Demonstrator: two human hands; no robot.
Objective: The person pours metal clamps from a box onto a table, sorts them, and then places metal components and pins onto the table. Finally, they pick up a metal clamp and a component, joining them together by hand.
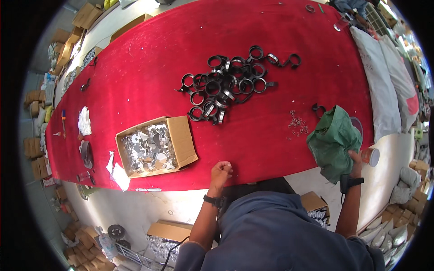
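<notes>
Grip first: left hand [221, 169] is hanging over the near table edge with fingers curled, and from where I'm standing I can't tell whether it is pinching anything; right hand [356, 164] is clutching a green bag [335, 143] by its lower right side.

Going left to right. Far left on the red cloth [260, 151], a white rag [84, 121] is lying above a dark roll [86, 154]. White paper [120, 175] is sitting just beside an open cardboard box [182, 141], which is holding a heap of silver metal pieces [149, 149]. Left hand is hovering to the right of that box, apart from it. Beyond, mid-table, black ring clamps [213, 88] are lying in a loose pile, some showing silver bands. Farther right, tiny metal bits [297, 125] are scattering thinly across the cloth, near a lone black clamp [319, 109].

Green bag is slumping over the near right edge, partly covering a clear tub [357, 126]; its contents are not showing. An orange-and-white cup [372, 157] is standing just beside the right hand.

My reading: the step in hand is handling the bag, one-handed. Any next move is probably calling for a firm hold on the limp material, with the left hand steadying it, and care around tub, cup and loose bits.
</notes>
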